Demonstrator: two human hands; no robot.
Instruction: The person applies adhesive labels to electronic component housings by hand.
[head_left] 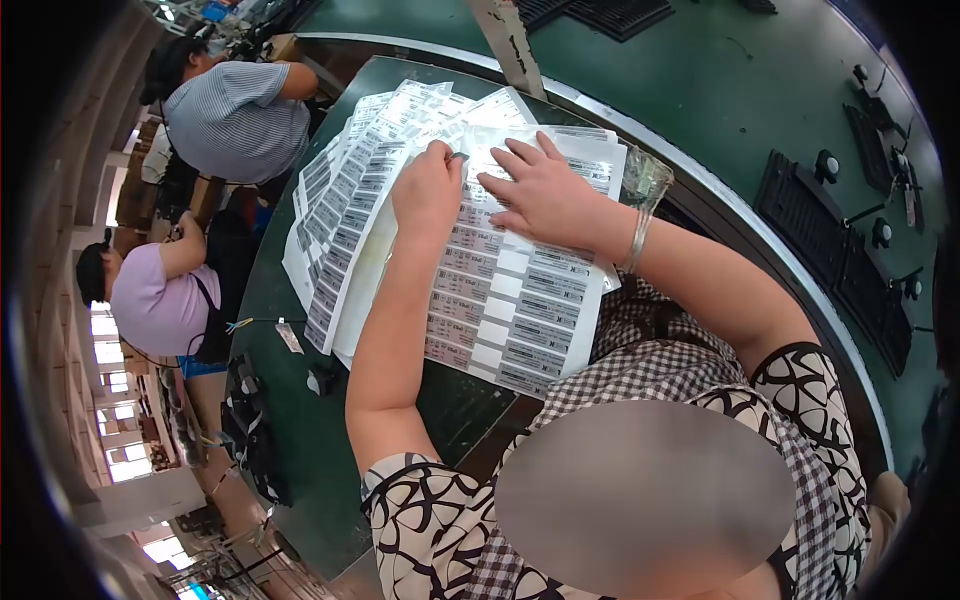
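My left hand (428, 195) is closed in a pinch near the upper part of a printed label sheet (465, 270). A small dark bit, seemingly a label's edge, shows at the fingertips; most of it is hidden. With fingers spread, my right hand (550, 200) lies flat on the sheet's upper right. Rows of grey printed labels fill this sheet, with blank white patches down its middle. To its left, more label sheets (350, 215) lie fanned in an overlapping pile, one edge curling up beside my left forearm.
The sheets lie on a green table (300, 400). Clear crumpled tape (648, 178) is by my right wrist. A metal post (508, 50) stands behind the sheets. Black stands (800, 210) lie on the green surface at right. Two people (240, 120) sit at left.
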